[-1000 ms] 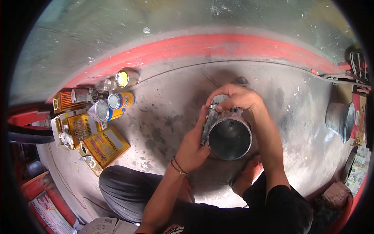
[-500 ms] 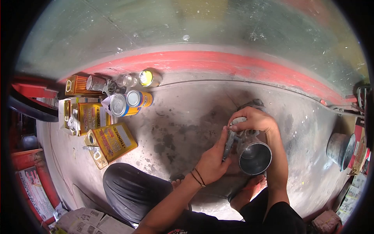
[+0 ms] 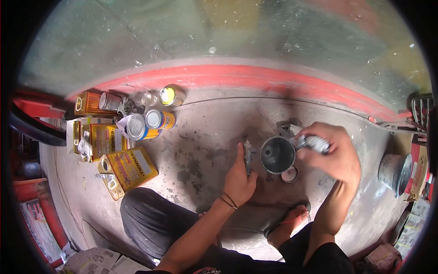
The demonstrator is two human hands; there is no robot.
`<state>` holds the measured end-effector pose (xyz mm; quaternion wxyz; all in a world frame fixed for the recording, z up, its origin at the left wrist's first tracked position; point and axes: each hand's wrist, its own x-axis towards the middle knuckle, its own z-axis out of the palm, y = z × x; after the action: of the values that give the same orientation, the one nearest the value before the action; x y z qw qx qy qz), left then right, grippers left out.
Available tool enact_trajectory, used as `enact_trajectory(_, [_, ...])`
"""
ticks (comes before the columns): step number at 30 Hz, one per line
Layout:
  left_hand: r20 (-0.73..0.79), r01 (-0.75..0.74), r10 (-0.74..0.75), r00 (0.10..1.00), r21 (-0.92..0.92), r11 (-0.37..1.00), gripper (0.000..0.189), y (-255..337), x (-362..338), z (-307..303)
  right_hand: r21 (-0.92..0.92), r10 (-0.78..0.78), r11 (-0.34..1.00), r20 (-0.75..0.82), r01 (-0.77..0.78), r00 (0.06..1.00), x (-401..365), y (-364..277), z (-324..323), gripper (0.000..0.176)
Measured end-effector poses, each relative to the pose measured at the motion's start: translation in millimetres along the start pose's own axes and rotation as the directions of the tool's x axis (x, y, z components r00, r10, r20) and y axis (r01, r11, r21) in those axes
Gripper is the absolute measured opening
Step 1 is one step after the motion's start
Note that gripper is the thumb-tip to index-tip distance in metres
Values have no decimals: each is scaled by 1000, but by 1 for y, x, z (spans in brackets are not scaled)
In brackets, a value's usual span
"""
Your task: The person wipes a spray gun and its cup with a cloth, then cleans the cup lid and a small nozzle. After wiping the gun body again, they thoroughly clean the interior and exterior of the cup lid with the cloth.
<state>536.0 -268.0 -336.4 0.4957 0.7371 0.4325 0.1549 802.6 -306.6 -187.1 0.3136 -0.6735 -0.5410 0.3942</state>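
My left hand (image 3: 240,178) is closed around the grip of a spray gun (image 3: 248,157) over the floor. Its round metal cup (image 3: 277,155) faces up toward me, uncovered, showing a dark grey inside with a hole at the bottom. To the right of the cup, my right hand (image 3: 335,148) is closed on a crumpled grey-white wad (image 3: 315,143), blurred by motion. A small round lid (image 3: 289,174) shows just below the cup. Behind the hands, a dark grey crumpled thing (image 3: 289,127) lies on the floor.
Yellow thinner cans (image 3: 130,169) stand at left, with blue-and-yellow tins (image 3: 137,126), a clear jar (image 3: 145,98) and a yellow-topped tin (image 3: 172,95) behind them. A grey metal pot (image 3: 394,171) lies at right. A red-striped wall (image 3: 219,75) runs along the back.
My right hand has moved right, away from the spray gun, with the wad in it. The cup has shifted up and left and tipped more toward me. The round lid has come into view.
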Motion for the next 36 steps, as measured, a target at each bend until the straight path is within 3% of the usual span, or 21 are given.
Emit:
enact_trajectory(2, [9, 40, -40, 999, -3, 999, 86, 4, 4, 2, -285, -59, 957, -1, 56, 998, -5, -20, 16, 34])
enact_trajectory(4, [10, 58, -58, 998, -12, 998, 83, 6, 7, 5, -583, -99, 810, -26, 65, 995, -3, -26, 39, 33])
enact_trajectory(5, [12, 67, -67, 998, -13, 998, 82, 7, 9, 6, -593, -120, 803, -67, 57, 991, -2, -26, 48, 29])
enact_trajectory(8, [-124, -86, 89, 988, 32, 996, 78, -14, 9, 16, -489, -183, 868, -161, 83, 970, -5, -16, 54, 25])
enact_trajectory(11, [-5, 182, -184, 983, -146, 972, 71, 12, 17, -4, 55, 122, 993, -426, -109, 896, -8, -9, 54, 28])
enact_trajectory(12, [17, 235, -236, 972, -189, 954, 69, 13, 20, -8, 262, 210, 960, -449, -97, 869, -9, 6, 59, 31])
enact_trajectory(14, [-7, 217, -225, 974, -238, 947, 63, -4, 28, -8, 634, 388, 773, -441, -25, 810, -7, 70, 87, 38])
enact_trajectory(15, [-2, 206, -213, 977, -245, 947, 59, -8, 31, -11, 693, 406, 720, -405, -15, 819, -6, 111, 115, 43])
enact_trajectory(17, [6, 176, -181, 983, -255, 951, 52, -12, 40, -17, 647, 383, 763, -430, -17, 818, -12, 120, 161, 52])
enact_trajectory(18, [-28, 135, -147, 989, -261, 956, 48, -13, 42, -17, 676, 450, 721, -286, -154, 846, -11, 110, 175, 48])
enact_trajectory(19, [-58, 97, -117, 991, -268, 959, 45, -14, 42, -16, 689, 415, 717, -300, -105, 859, -9, 84, 188, 42])
enact_trajectory(20, [-85, 63, -90, 992, -275, 959, 44, -16, 42, -13, 439, 218, 896, -565, 67, 796, 2, 74, 210, 35])
enact_trajectory(21, [-56, 67, -93, 994, -363, 929, 44, -19, 43, -13, 105, -4, 986, -766, 131, 643, 14, 65, 231, 30])
enact_trajectory(24, [0, 135, -161, 987, -544, 829, 44, -19, 40, -17, 277, 114, 949, -748, 152, 654, 22, 40, 242, 33])
enact_trajectory(26, [-7, 208, -257, 966, -564, 799, 44, 1, 41, -22, 212, 40, 958, -767, 194, 640, 13, 48, 248, 32])
enact_trajectory(27, [10, 185, -227, 974, -616, 766, 44, -3, 41, -23, 171, -6, 960, -775, 220, 632, 12, 53, 249, 31])
enact_trajectory(30, [14, 207, -230, 973, -495, 844, 43, -12, 38, -19, 316, 114, 935, -699, 161, 706, 6, 73, 245, 28])
enact_trajectory(33, [-28, 123, -143, 989, -368, 922, 40, -13, 39, -5, 589, 426, 808, -620, 32, 659, 15, 81, 232, 22])
enact_trajectory(36, [-40, 87, -111, 993, -389, 917, 37, -6, 39, 3, 619, 461, 756, -735, 214, 498, 33, 86, 227, 21])
